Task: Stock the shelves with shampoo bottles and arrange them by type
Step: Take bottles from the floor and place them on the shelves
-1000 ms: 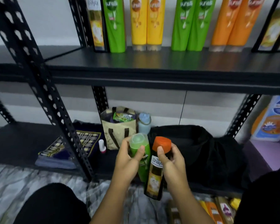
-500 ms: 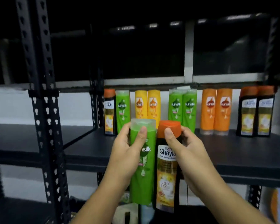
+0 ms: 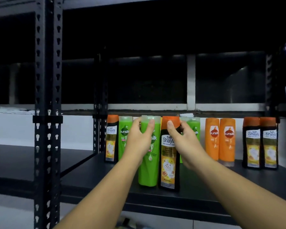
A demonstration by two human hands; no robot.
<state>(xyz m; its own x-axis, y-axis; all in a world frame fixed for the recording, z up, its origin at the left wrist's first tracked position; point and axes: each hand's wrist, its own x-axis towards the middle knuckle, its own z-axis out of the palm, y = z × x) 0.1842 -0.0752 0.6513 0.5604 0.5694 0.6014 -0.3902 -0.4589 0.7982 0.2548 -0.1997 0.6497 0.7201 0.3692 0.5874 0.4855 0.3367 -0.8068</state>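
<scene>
Now the left hand (image 3: 137, 139) is gripping a green bottle (image 3: 149, 171), the right hand (image 3: 185, 142) a black bottle (image 3: 168, 156). Both are standing near the shelf's (image 3: 106, 177) front edge.

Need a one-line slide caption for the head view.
Left hand grips a green plastic Sunsilk shampoo bottle, right hand a black orange-capped Safi Shayla bottle, both upright on the black metal shelf.

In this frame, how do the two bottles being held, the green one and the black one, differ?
The green bottle has a pale translucent cap and reads Sunsilk; the black bottle has an orange cap and reads Safi Shayla. The left hand grips the green bottle; the right hand grips the black bottle. Shared: both are upright, side by side, at the front of the shelf, each gripped near its cap.
</scene>
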